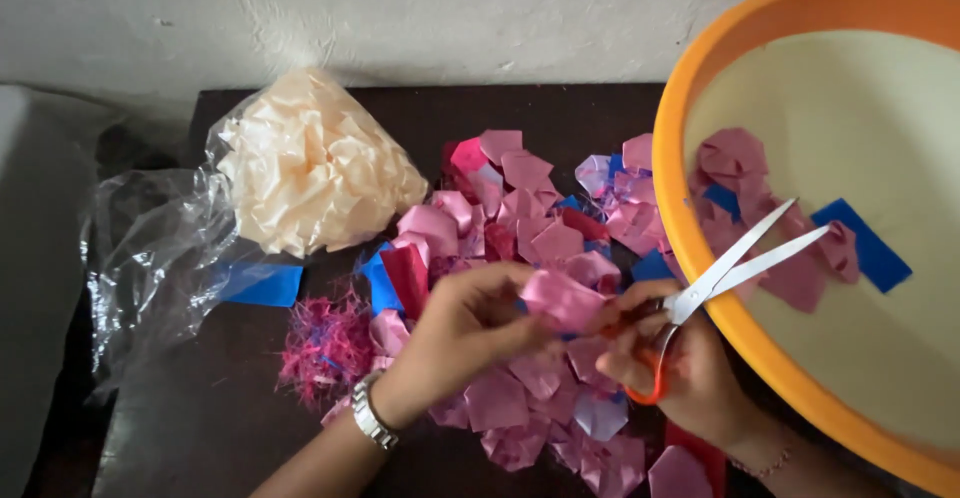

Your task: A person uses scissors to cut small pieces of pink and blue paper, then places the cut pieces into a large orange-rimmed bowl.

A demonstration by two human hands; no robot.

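Right hand, partly cut off below, grips my orange-handled steel scissors; left hand pinches a crumpled pink paper piece, half-hidden.

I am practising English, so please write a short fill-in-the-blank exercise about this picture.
1. The right hand holds scissors with ____ handles.
2. The left hand pinches a folded ____ paper piece.
3. The clear plastic bag holds ____ ribbon pieces.
4. The big bowl has an ____ rim.

Missing words: orange; pink; cream; orange
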